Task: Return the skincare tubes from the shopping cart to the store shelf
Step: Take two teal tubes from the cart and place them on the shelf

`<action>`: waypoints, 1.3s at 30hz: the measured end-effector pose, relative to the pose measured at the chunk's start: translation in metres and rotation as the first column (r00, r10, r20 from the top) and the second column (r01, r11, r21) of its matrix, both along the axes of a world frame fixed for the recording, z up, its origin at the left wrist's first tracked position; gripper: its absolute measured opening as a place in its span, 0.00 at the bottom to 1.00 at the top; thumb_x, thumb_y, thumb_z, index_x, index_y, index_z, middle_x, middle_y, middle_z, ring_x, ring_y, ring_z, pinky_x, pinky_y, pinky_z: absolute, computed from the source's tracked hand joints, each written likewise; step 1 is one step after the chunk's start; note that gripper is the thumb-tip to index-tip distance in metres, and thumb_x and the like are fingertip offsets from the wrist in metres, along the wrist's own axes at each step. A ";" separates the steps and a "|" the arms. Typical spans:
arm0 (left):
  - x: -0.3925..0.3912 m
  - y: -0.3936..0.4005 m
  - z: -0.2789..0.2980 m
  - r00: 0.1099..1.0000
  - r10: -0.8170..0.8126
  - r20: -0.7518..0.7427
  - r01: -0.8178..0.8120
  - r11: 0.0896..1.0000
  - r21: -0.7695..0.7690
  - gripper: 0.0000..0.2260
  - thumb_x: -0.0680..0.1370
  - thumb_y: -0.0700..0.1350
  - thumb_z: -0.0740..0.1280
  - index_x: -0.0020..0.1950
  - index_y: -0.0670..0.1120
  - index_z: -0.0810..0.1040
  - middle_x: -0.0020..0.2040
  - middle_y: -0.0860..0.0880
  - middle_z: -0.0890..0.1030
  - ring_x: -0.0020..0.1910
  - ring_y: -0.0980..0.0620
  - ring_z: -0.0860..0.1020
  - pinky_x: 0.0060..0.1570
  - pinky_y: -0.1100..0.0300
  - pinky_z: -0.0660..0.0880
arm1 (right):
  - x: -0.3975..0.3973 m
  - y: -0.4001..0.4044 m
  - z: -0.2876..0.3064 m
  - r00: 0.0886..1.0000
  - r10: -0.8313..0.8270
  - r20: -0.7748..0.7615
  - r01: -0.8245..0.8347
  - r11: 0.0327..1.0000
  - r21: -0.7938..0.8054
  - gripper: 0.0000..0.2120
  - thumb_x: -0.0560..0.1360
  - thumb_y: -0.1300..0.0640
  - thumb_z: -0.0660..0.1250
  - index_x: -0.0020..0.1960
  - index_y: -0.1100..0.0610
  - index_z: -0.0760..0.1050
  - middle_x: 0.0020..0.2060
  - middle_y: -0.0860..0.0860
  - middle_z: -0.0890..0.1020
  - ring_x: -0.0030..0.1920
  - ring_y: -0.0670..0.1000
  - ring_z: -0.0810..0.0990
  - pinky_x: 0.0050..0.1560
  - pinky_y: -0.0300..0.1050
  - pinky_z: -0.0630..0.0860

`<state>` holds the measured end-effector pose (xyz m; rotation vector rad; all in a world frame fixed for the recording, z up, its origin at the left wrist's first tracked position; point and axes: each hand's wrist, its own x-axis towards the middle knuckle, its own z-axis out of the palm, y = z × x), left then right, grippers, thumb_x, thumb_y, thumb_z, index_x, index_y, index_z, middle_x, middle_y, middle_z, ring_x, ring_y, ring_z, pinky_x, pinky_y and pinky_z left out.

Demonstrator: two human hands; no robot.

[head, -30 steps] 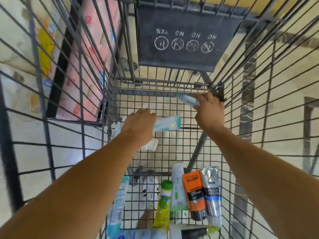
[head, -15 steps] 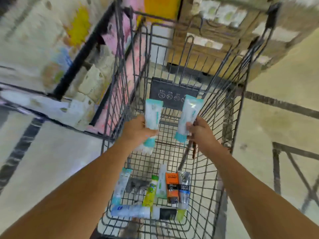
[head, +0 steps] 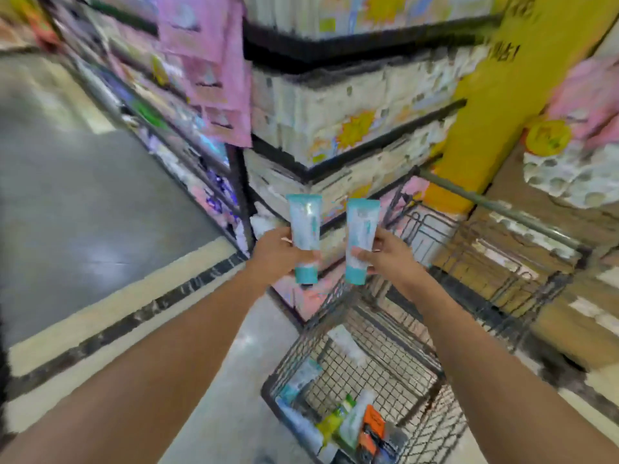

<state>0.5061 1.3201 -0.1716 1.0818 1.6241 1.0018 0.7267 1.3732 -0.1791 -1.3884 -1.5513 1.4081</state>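
We face a tall store shelf (head: 351, 105) with black edge rails, its corner pointing toward us; the stacked pale packs on it are smeared by blur, so we cannot read any of them. Pink sachet strips (head: 214, 68) hang flat down its left side. A smooth yellow pillar (head: 502, 95) rises at the right. The floor (head: 83, 202) is glossy grey, banded with a cream stripe and a dark line.

Low and right stands the wire shopping cart (head: 378, 346), a grid of thin dark metal rods, its near end cut off by the lower edge. In its bottom lie several tubes (head: 355, 426), white, green and orange among them, partly overlapping; we think there are five or six, though the mesh and blur hide the count.

Our left hand (head: 278, 254) grips the left tube (head: 305, 241) near its teal cap, and our right hand (head: 388, 257) grips the right tube (head: 360, 239) likewise. Both are soft, flat-crimped plastic, pale with teal ends, held upright with caps down, just beside each other, above the cart and before the shelf.
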 end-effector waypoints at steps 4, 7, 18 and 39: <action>-0.068 -0.072 0.049 0.985 0.173 0.023 -0.174 0.983 0.050 0.20 0.65 0.40 0.81 0.55 0.41 0.81 0.50 0.41 0.85 0.46 0.44 0.84 0.45 0.44 0.82 | -0.083 -0.024 0.043 0.990 0.144 -0.012 -0.143 0.987 0.068 0.19 0.74 0.61 0.73 0.62 0.61 0.71 0.54 0.55 0.81 0.50 0.53 0.83 0.47 0.53 0.83; -0.122 -0.132 0.071 0.950 0.310 0.035 -0.312 0.945 0.096 0.16 0.68 0.36 0.78 0.53 0.42 0.81 0.48 0.44 0.85 0.45 0.45 0.84 0.45 0.45 0.82 | -0.149 -0.053 0.065 0.964 0.261 -0.039 -0.256 0.960 0.115 0.18 0.74 0.64 0.72 0.62 0.63 0.71 0.53 0.55 0.82 0.49 0.53 0.83 0.44 0.52 0.82; -0.285 -0.417 0.133 0.754 0.657 -0.006 -0.634 0.729 0.259 0.17 0.67 0.36 0.79 0.54 0.44 0.79 0.45 0.50 0.85 0.36 0.58 0.83 0.29 0.65 0.76 | -0.371 -0.259 0.125 0.780 0.621 -0.081 -0.584 0.768 0.261 0.20 0.73 0.64 0.73 0.63 0.61 0.72 0.54 0.55 0.82 0.45 0.51 0.83 0.31 0.37 0.78; -0.424 -0.902 0.148 0.301 0.954 -0.006 -0.907 0.288 0.308 0.16 0.69 0.43 0.79 0.54 0.48 0.82 0.47 0.51 0.86 0.45 0.54 0.85 0.40 0.59 0.82 | -0.641 -0.694 0.140 0.304 0.942 -0.139 -0.882 0.334 0.333 0.17 0.71 0.60 0.76 0.55 0.45 0.76 0.53 0.46 0.85 0.52 0.49 0.84 0.47 0.51 0.82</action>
